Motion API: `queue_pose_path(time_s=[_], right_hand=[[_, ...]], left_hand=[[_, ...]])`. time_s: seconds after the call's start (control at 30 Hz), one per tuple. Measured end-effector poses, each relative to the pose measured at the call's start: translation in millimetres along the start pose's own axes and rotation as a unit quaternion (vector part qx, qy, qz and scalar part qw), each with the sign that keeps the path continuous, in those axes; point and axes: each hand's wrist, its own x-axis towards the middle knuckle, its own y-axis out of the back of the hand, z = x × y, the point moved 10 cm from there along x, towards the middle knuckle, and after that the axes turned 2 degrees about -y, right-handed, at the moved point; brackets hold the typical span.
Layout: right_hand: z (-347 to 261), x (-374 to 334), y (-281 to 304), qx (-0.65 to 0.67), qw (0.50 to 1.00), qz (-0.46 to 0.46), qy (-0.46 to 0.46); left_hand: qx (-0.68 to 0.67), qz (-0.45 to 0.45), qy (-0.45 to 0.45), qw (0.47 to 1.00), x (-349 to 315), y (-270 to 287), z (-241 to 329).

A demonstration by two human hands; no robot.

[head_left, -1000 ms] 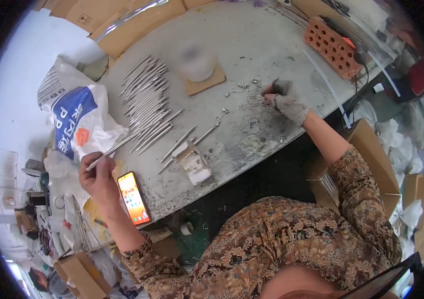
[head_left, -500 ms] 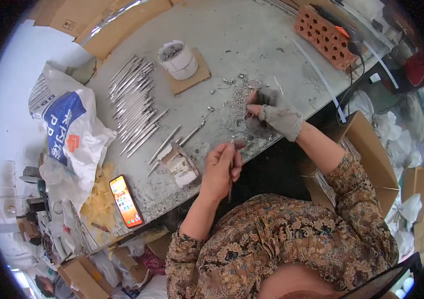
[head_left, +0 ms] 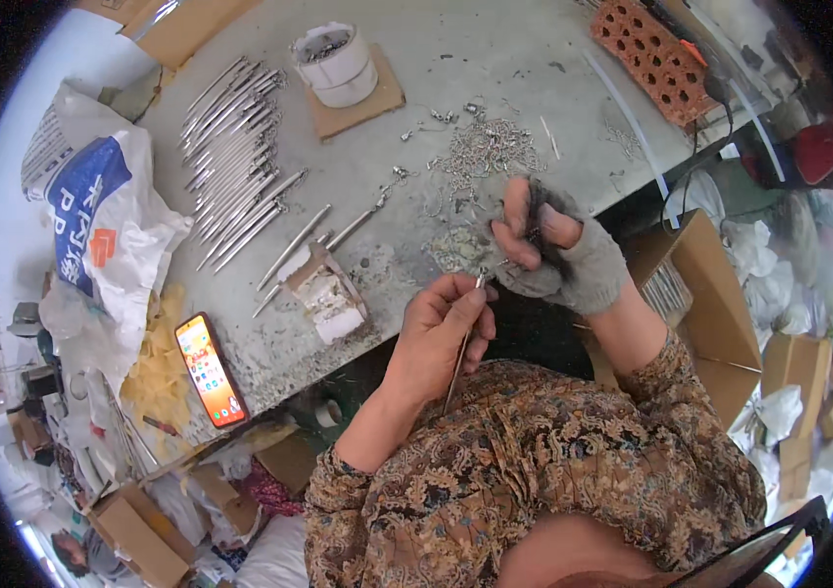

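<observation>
In my left hand (head_left: pixel 444 323), a slim metal rod (head_left: pixel 456 370) is pinched between thumb and fingers, its upper tip showing at the thumb and its shaft slanting down toward my shirt. My right hand (head_left: pixel 555 245) wears a grey fingerless glove and hovers just beside that tip, at the bench's near edge. Its bare fingers are curled together; what they hold, if anything, is too small to make out. Beyond it lies a loose pile of small silvery chain pieces (head_left: pixel 490 147). A metal rod with a small chain attached (head_left: pixel 353 227) rests left of the pile.
Many silvery rods (head_left: pixel 235 162) lie in a row at left. A white round tub (head_left: pixel 336 69) stands on a cardboard piece (head_left: pixel 392 93). Nearer are a small white box (head_left: pixel 326 304) and a lit phone (head_left: pixel 209 370). A perforated brick (head_left: pixel 651 59) sits far right.
My right hand has come away from the chain pile, nearer to my left hand, its fingers now curled upward. The rod stays in my left hand. The whole view has shifted slightly.
</observation>
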Motion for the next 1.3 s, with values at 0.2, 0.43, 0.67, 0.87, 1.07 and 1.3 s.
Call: queue_pose_path(time_s=[0.2, 0.43, 0.67, 0.87, 1.07, 1.3], right_hand=[[-5.2, -6.7, -17.5, -0.015, 0.998, -0.041, 0.048], [-3.7, -11.0, -22.6, 0.007, 0.997, -0.059, 0.043], [-4.0, -12.9, -19.8, -0.005, 0.998, -0.046, 0.046], [-0.3, -12.7, -12.9, 0.012, 0.998, -0.040, 0.042], [2.4, -13.8, -12.0, 0.003, 0.999, -0.031, 0.027], [38.7, -15.0, 4.8, -0.043, 0.988, 0.080, -0.124]], left_hand=[[-0.020, -0.036, 0.027, 0.999, -11.0, -7.4, -5.1], [0.027, 0.004, 0.039, 0.999, -14.9, -2.5, -5.2], [0.053, 0.005, 0.043, 0.998, -13.0, -2.3, -5.6], [0.062, 0.008, 0.052, 0.997, -11.6, -3.7, -6.2], [0.082, 0.005, 0.046, 0.996, -10.2, -3.9, -6.6], [0.045, 0.025, 0.024, 0.998, -6.1, 9.8, -8.0]])
